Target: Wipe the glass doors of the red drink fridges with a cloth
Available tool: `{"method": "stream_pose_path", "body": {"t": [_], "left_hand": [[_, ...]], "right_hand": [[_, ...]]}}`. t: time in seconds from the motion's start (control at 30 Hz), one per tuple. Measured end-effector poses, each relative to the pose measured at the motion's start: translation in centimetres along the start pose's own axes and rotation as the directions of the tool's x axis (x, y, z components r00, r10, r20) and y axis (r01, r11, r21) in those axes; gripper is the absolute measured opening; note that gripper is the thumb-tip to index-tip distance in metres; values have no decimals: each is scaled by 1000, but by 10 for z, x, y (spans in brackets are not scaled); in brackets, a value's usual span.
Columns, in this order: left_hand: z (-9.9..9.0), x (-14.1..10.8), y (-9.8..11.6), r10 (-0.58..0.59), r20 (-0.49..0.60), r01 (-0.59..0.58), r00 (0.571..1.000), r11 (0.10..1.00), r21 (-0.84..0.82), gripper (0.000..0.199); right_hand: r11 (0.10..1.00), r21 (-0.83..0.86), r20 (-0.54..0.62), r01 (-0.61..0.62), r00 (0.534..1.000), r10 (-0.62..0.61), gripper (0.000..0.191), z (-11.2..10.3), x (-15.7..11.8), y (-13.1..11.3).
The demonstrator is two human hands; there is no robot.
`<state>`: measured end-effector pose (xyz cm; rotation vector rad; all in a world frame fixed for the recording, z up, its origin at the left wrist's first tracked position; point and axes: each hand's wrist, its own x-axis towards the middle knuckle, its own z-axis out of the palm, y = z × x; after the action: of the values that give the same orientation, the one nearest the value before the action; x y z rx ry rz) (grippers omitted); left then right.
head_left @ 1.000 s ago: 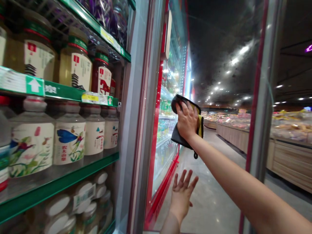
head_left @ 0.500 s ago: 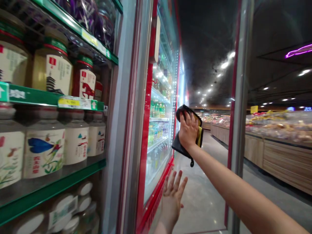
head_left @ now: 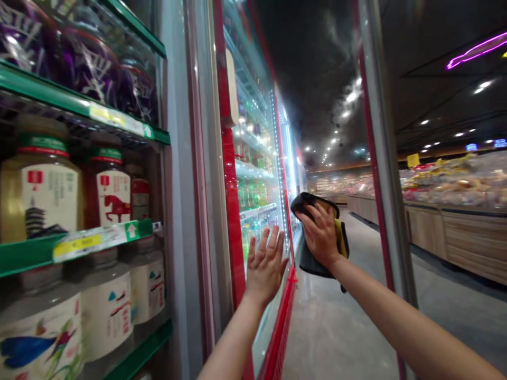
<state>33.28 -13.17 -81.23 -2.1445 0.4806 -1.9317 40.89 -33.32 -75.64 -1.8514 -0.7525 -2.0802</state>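
Observation:
My right hand (head_left: 320,232) presses a black and yellow cloth (head_left: 317,264) against what looks like the clear pane of an open glass door. The door's grey and red frame (head_left: 383,137) runs down just right of that hand. The cloth is partly folded, with a small loop hanging at its bottom. To the left and a little lower, my left hand (head_left: 266,266) is raised with fingers stretched and palm facing away. It holds nothing; whether it touches the pane I cannot tell.
At left, bottles of juice (head_left: 49,195) and water (head_left: 106,311) stand on green-edged shelves (head_left: 138,364). Beyond the pane is a red-framed display fridge (head_left: 229,184) with lit drinks. Wood-sided counters (head_left: 467,237) heaped with packaged goods line the aisle floor (head_left: 336,327) at right.
My left hand has risen from near the bottom. The cloth and right hand have shifted slightly right and down in view. The camera has turned, so the shelves sit lower.

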Motion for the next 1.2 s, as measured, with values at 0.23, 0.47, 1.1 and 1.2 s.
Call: {"method": "stream_pose_path", "body": {"t": [0.23, 0.47, 1.1, 1.2], "left_hand": [[10, 25, -10, 103, -41, -105, 994, 993, -49, 60], [9, 23, -9, 67, -57, -75, 996, 986, -149, 59], [1, 34, -10, 35, -120, -67, 992, 958, -280, 63], [-1, 37, -9, 31, -122, -65, 992, 956, -285, 63]], "right_hand": [[934, -162, -160, -318, 943, 293, 53, -4, 17, 7], [957, -220, 93, -188, 973, 213, 55, -3, 39, -20], [828, -336, -107, -449, 891, 440, 67, -66, 13, 123], [822, -329, -173, -466, 885, 432, 68, -67, 7, 132]]}}
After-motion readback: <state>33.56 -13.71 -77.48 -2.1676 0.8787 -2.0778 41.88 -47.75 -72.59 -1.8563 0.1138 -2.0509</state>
